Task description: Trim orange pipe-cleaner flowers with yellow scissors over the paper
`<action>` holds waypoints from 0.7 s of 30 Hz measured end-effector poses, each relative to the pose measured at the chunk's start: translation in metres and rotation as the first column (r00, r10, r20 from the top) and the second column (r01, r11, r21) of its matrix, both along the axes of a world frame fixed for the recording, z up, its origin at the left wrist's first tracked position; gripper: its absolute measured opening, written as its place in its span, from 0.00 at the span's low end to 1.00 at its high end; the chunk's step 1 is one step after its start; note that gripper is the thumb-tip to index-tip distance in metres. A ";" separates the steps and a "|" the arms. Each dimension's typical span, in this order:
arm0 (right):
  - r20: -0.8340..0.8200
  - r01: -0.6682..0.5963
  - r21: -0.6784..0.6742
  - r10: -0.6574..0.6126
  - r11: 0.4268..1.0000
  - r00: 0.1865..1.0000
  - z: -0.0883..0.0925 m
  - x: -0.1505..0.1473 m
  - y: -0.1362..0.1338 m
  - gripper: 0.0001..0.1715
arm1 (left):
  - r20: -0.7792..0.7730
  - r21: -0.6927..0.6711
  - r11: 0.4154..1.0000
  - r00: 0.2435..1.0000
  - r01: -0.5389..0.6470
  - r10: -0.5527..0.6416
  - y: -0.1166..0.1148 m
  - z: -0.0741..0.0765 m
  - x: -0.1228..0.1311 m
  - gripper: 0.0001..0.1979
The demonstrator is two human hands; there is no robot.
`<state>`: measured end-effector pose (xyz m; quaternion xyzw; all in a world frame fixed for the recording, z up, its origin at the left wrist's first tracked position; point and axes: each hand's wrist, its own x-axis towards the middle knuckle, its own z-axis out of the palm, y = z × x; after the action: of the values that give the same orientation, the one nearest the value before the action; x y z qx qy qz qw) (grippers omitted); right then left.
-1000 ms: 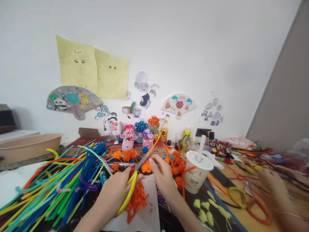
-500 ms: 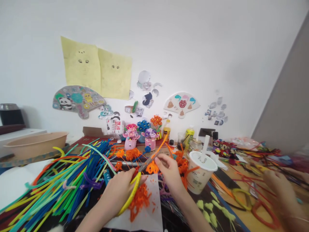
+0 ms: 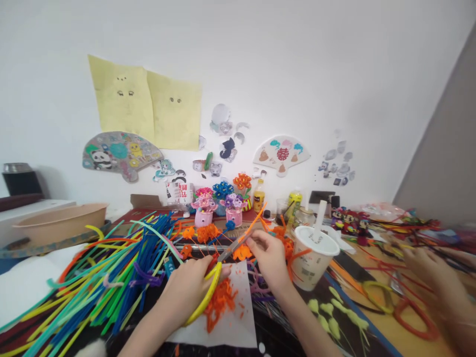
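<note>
My left hand (image 3: 182,287) is wrapped round scissors (image 3: 208,293) with a yellow handle, their blades pointing up and to the right. In my right hand (image 3: 270,255), pinched between thumb and fingers, is an orange pipe cleaner (image 3: 256,219) that slants upward along the blade tips. Just under those fingers sits an orange petal-like pipe cleaner piece (image 3: 242,252); whether it joins the held stem I cannot tell. Below both hands, a white sheet of paper (image 3: 243,329) carries a pile of orange fuzzy scraps (image 3: 220,303).
Many coloured pipe cleaners (image 3: 122,277) spread on the left. A lidded cup (image 3: 314,265) with a straw stands close right of my right hand. Small flower pots (image 3: 234,216) line the back. Another person's hand (image 3: 420,270) is at far right, near orange-handled scissors (image 3: 416,317).
The view has shifted slightly. My hands keep nearly the same pose, with the scissor blades still against the orange pipe cleaner.
</note>
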<state>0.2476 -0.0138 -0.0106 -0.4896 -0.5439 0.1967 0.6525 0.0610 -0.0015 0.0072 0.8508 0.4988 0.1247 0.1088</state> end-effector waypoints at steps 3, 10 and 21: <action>0.045 0.050 -0.002 -0.050 0.999 0.998 0.001 0.001 -0.001 0.11 | 0.021 -0.016 1.000 1.000 0.022 -0.022 0.000 0.000 0.001 0.23; 0.068 0.064 0.015 -0.065 0.998 0.996 0.001 0.000 -0.004 0.11 | 0.037 -0.033 0.999 0.999 0.038 -0.037 0.000 -0.001 0.005 0.25; 0.117 0.087 0.019 -0.088 0.996 0.989 0.004 -0.007 -0.007 0.11 | 0.101 -0.062 0.998 0.995 0.032 -0.025 0.000 -0.002 0.002 0.26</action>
<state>0.2405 -0.0213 -0.0069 -0.5193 -0.5609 0.1348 0.6305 0.0633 -0.0013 0.0053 0.8466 0.4842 0.1496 0.1623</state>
